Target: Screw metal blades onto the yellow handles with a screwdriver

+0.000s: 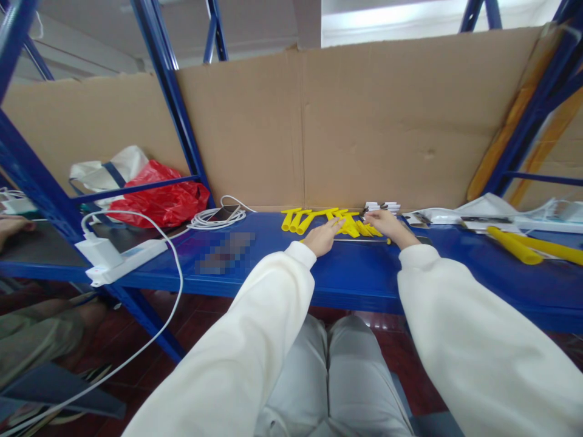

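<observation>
Several yellow T-shaped tube pieces (pixel 304 221) lie in a row toward the back of the blue table. My left hand (pixel 320 238) is over their front edge, its fingers closed together close to the yellow parts; what they hold, if anything, is too small to make out. To the right, my right hand (pixel 387 224) has its fingers drawn together beside more flat yellow pieces (pixel 350 227). Its fingertips hide whatever is between them. Black-and-white small items (pixel 381 207) sit just behind that hand. A thin rod (pixel 359 241) lies in front of the yellow pieces, between my hands.
A white power strip (pixel 130 262) with a plugged adapter overhangs the table's left front, its cable looping down. Behind it are a red plastic bag (pixel 159 194) and a coiled white cable (pixel 216 217). Yellow tubes (pixel 517 246) lie right. Cardboard (pixel 387 121) walls the back. Another person's hand (pixel 13 227) shows left.
</observation>
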Motion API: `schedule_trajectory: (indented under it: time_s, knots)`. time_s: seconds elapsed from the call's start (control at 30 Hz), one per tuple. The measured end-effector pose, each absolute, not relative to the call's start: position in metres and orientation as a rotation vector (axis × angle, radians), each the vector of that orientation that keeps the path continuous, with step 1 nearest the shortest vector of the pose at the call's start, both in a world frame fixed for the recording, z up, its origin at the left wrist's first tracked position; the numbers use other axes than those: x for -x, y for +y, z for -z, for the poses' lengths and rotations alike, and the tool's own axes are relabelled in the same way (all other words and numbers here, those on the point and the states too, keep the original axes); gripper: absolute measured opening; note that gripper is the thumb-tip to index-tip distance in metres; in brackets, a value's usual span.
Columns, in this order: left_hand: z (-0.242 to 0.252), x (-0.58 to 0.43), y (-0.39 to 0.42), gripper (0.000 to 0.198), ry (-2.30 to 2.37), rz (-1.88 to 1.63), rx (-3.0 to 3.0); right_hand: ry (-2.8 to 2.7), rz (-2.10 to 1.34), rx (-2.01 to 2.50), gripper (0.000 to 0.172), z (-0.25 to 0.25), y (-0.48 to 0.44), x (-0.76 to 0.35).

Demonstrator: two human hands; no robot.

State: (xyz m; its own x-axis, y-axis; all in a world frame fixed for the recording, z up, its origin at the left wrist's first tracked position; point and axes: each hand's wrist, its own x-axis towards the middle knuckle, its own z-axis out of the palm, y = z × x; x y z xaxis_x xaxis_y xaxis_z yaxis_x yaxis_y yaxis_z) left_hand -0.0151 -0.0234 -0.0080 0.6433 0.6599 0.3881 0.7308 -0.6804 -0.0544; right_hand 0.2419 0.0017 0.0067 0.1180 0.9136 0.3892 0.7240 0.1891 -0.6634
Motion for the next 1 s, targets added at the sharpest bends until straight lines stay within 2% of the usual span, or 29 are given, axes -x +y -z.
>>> schedule_trajectory:
  time_s: [0.13, 0.27, 0.33, 0.47, 0.63, 1.0]
  knots:
    - [0.005, 0.013, -0.026, 0.069, -1.239, 0.496, 2.622, -1.543, -0.823, 1.333, 0.008, -0.017, -0.020, -0.217]
    - [0.003, 0.011, -0.030, 0.070, -1.307, 0.485, 2.580, -1.498, -1.100, 1.173, 0.030, -0.016, -0.029, -0.204]
    - [0.003, 0.011, -0.032, 0.070, -1.317, 0.470, 2.566, -1.406, -1.061, 1.186, 0.029, -0.016, -0.026, -0.204]
    - [0.002, 0.012, -0.035, 0.072, -1.325, 0.459, 2.545, -1.147, -0.819, 1.237, 0.016, -0.017, -0.014, -0.217]
    - [0.000, 0.013, -0.037, 0.065, -1.250, 0.484, 2.592, -0.868, -0.617, 1.229, 0.009, -0.017, -0.006, -0.238]
    - [0.003, 0.018, -0.027, 0.058, -1.197, 0.752, 2.557, -0.747, -0.750, 1.044, 0.014, -0.021, -0.012, -0.241]
